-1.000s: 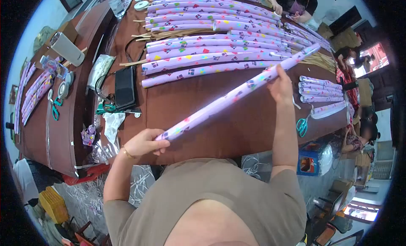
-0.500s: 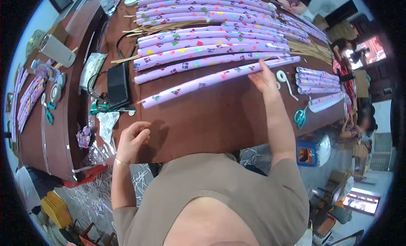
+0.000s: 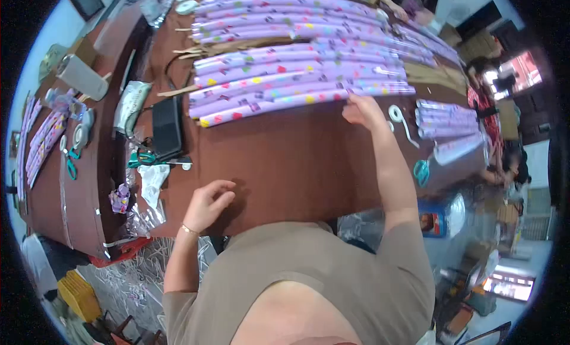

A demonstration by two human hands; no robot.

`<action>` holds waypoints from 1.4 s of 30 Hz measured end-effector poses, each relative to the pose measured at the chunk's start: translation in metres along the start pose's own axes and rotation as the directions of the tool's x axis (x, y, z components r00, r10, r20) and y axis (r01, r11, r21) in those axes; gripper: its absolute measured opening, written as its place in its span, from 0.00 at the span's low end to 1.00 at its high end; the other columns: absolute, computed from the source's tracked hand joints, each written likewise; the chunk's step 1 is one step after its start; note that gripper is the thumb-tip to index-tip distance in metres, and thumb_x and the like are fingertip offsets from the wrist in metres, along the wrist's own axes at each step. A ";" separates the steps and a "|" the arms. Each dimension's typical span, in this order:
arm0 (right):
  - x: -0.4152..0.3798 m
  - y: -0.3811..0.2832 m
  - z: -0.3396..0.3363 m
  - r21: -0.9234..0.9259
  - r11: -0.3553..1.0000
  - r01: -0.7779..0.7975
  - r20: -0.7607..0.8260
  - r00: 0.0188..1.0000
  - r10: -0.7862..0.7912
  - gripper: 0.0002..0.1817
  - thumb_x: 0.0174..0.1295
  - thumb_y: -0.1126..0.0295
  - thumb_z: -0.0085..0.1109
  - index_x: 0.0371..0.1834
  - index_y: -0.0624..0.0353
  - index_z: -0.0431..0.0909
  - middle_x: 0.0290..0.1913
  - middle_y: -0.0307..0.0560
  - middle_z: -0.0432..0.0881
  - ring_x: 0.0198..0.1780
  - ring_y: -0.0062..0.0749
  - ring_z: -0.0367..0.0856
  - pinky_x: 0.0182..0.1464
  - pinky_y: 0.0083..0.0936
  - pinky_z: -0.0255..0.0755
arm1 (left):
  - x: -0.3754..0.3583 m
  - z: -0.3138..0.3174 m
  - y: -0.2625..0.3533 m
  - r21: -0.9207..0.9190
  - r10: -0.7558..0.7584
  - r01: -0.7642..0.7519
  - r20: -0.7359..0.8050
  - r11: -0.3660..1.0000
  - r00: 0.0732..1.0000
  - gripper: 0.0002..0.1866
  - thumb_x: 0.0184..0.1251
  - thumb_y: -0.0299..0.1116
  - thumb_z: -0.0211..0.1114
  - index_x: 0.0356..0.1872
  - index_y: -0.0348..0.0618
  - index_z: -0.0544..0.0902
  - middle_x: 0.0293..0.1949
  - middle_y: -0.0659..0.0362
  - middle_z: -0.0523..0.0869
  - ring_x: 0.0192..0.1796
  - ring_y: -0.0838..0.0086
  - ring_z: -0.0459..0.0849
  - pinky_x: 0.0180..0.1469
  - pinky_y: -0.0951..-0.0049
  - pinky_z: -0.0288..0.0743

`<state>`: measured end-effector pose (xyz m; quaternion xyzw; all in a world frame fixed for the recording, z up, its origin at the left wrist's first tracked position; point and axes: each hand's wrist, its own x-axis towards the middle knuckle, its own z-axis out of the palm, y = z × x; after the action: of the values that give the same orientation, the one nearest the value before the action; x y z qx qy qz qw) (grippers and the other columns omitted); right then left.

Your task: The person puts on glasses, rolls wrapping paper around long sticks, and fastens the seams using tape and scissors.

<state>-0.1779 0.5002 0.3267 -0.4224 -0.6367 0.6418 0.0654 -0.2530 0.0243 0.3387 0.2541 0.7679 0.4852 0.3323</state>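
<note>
A long purple wrapped roll (image 3: 279,103) with coloured squares lies on the brown table (image 3: 285,167), pressed against a row of several like rolls (image 3: 297,60). My right hand (image 3: 363,112) rests on its right part, fingers on the paper. My left hand (image 3: 208,204) hovers over the table's near edge, fingers loosely curled and apart, holding nothing.
A black phone (image 3: 167,128), green scissors (image 3: 141,159) and crumpled plastic (image 3: 151,179) lie at the left. White tape (image 3: 396,115), more short rolls (image 3: 445,122) and teal scissors (image 3: 421,172) sit at the right. Another person's hands (image 3: 409,10) work at the far end.
The roll I held up in both hands went down onto the table. My left hand let go and drew back; my right hand pushed the roll against the row.
</note>
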 end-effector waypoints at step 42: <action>0.076 -0.086 0.070 -0.796 0.013 0.605 0.582 0.772 -0.256 0.24 0.46 0.67 0.72 0.48 0.58 0.77 0.43 0.51 0.82 0.47 0.42 0.81 0.51 0.35 0.74 | 0.084 0.038 0.013 0.791 0.592 -0.346 -0.025 0.504 0.805 0.32 0.57 0.44 0.72 0.63 0.48 0.75 0.70 0.55 0.69 0.74 0.59 0.63 0.74 0.54 0.56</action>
<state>-0.3095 0.5098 0.3553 -0.0514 -0.9889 0.0844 -0.1112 -0.2779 0.1111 0.3168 0.4941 0.8371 0.2247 -0.0685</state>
